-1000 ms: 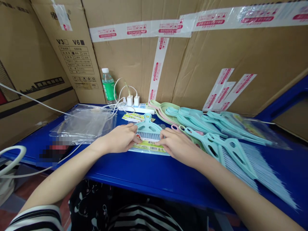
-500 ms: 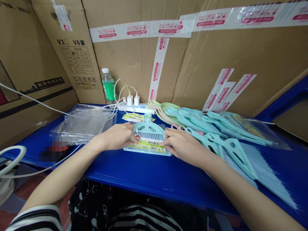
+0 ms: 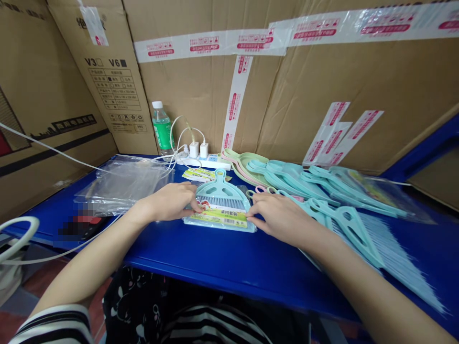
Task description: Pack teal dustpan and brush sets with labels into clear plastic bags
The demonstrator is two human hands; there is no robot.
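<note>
A light-blue brush and dustpan set (image 3: 221, 191) lies flat in a clear plastic bag on the blue table, its handle pointing away from me. Across the bristles runs a yellow-green printed card (image 3: 229, 215). My left hand (image 3: 174, 200) pinches the left edge of the bag between thumb and fingers. At the right edge, my right hand (image 3: 267, 210) holds the bag with its fingers closed. More printed cards (image 3: 202, 175) rest just behind the set.
Stacked dustpans (image 3: 283, 177) and loose brushes (image 3: 355, 229) cover the table's right side. Clear bags (image 3: 125, 181) and a phone (image 3: 84, 227) lie left. A power strip (image 3: 208, 162) and a green-labelled bottle (image 3: 162, 129) stand at the back against cardboard. A white cable crosses the left.
Both hands have shifted slightly outward to the bag's side edges, and more of the printed card shows between them. The set has stayed in place.
</note>
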